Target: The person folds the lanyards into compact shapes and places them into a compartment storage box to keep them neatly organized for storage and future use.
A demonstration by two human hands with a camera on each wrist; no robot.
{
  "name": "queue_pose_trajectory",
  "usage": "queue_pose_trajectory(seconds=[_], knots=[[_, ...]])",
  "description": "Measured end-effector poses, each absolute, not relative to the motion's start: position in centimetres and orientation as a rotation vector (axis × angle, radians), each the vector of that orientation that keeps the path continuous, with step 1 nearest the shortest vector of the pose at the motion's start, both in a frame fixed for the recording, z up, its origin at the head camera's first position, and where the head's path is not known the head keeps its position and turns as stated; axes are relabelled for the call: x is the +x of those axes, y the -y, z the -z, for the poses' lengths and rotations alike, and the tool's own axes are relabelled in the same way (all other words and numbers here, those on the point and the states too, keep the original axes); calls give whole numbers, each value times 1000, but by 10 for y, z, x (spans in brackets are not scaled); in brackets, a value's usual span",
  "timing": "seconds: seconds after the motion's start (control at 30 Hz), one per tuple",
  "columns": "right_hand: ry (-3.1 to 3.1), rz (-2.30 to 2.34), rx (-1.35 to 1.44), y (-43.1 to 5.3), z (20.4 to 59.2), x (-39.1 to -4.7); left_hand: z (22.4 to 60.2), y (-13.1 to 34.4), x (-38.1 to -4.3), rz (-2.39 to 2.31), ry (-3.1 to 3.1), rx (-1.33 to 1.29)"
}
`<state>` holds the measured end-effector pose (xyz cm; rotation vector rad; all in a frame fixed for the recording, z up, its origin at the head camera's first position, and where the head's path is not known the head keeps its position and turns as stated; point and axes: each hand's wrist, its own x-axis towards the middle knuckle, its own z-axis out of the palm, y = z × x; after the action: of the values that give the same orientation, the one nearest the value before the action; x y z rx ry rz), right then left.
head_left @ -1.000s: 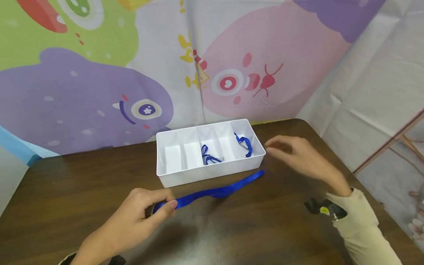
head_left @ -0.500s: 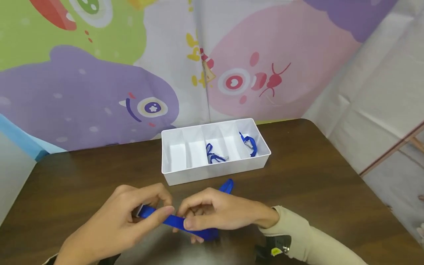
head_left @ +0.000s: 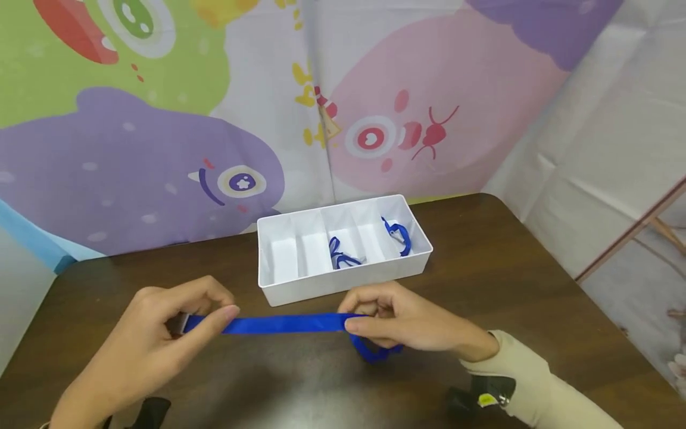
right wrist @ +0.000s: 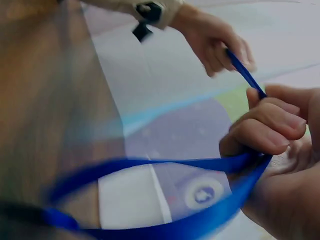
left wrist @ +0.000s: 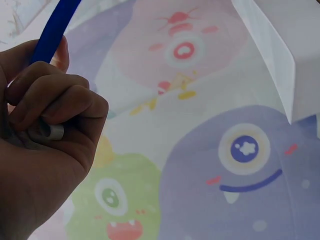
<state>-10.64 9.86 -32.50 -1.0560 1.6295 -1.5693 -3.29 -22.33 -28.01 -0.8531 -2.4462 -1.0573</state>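
A blue lanyard strap (head_left: 289,324) is stretched nearly level between both hands, above the table and in front of the white tray. My left hand (head_left: 152,339) pinches one end between thumb and fingers. A pale metal-looking fitting (left wrist: 55,132) shows within its curled fingers in the left wrist view. My right hand (head_left: 407,319) pinches the strap farther along. From it the rest of the blue strap hangs in a loop (head_left: 372,356), large and partly blurred in the right wrist view.
A white tray (head_left: 345,283) with several compartments stands by the patterned backdrop (head_left: 316,155). One blue lanyard (head_left: 345,260) lies in its middle compartment, another (head_left: 404,238) in the rightmost. The brown tabletop (head_left: 509,268) extends around it.
My right hand came in from beside the tray, took hold of the strap near my left hand, then moved right along it. My left hand shifted left, and the strap is drawn straight.
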Motion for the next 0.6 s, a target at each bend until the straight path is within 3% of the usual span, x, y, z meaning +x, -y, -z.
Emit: queue_pose_trajectory(seconds=[0.6], knots=[[-2125,1429,-1018,-212,298,-149,280,252,-47,996,2532,-636]])
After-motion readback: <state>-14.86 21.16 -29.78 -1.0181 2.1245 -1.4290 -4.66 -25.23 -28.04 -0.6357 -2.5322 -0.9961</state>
